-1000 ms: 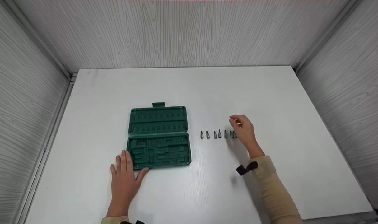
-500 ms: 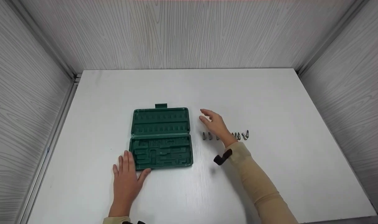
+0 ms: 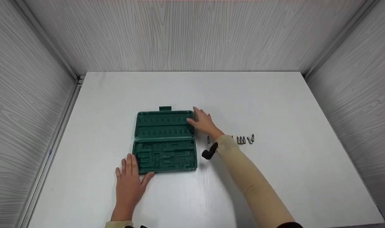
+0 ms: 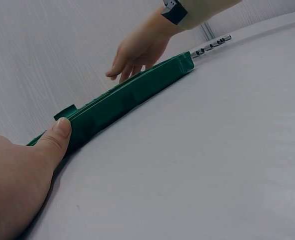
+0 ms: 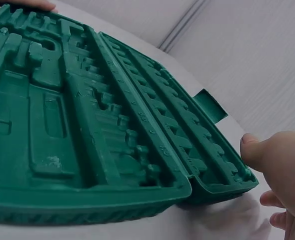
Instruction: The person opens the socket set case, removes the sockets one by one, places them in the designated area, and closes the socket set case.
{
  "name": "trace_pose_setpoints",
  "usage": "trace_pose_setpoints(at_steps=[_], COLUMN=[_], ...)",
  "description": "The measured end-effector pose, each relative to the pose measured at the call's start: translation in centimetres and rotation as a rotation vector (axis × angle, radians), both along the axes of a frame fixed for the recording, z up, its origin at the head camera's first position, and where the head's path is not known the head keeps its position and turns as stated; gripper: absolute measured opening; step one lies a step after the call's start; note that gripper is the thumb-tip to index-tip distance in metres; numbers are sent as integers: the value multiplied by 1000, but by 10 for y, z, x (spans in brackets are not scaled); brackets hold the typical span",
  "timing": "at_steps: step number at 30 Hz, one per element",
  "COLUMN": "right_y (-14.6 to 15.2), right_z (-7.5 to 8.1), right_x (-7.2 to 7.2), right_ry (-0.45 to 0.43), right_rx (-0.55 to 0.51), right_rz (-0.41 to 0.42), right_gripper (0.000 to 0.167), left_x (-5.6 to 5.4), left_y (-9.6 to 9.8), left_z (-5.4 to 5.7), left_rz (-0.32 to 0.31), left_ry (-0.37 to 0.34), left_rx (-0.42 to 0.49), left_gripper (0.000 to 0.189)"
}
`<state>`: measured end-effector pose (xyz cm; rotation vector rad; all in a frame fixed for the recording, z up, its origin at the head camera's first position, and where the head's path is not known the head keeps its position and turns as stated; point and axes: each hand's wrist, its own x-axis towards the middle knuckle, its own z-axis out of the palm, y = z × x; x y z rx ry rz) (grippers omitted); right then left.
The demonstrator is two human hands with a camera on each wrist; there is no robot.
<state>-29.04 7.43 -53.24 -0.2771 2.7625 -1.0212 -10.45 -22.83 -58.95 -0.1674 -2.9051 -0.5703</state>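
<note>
A green plastic tool case [image 3: 167, 138] lies unfolded on the white table, its moulded slots bare in both halves. Along its left side and front corner rests my left hand [image 3: 127, 190], fingers straight. The left wrist view shows that thumb [image 4: 57, 132] against the case's front edge. My right hand [image 3: 205, 123] is at the right end of the far half, thumb over the rim and fingers outside it. In the right wrist view, its thumb [image 5: 250, 150] is beside the far half, with the other fingers lower down. Nothing shows in either hand.
Several small bullet-shaped metal pieces [image 3: 240, 140] lie in a row right of the case, some hidden behind my right forearm. A latch tab [image 3: 165, 108] sticks out from the far edge. Grey wood-grain panels [image 3: 192, 34] enclose the table's back and sides.
My right hand has travelled left from above the metal pieces to the right end of the case's far half, its fingers spreading. My left hand stays at the corner.
</note>
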Motion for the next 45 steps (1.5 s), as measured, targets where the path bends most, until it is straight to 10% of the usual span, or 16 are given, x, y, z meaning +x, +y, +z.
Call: trace_pose_setpoints(at_steps=[8, 20, 34, 45], right_y=[-7, -15, -32, -25], right_z=[-2, 24, 60, 42], right_x=[4, 28, 62, 93], right_ry=[97, 214, 228, 297], right_rx=[-20, -573, -508, -515], right_rz=[-65, -63, -12, 140], right_gripper=[69, 62, 34, 26], left_x=[-2, -3, 3, 6], left_y=[7, 3, -2, -2], left_z=[0, 0, 2, 23], left_rz=[-15, -22, 24, 35], left_ry=[16, 57, -37, 35], left_rx=[-8, -9, 3, 111], left_gripper=[94, 93, 96, 95])
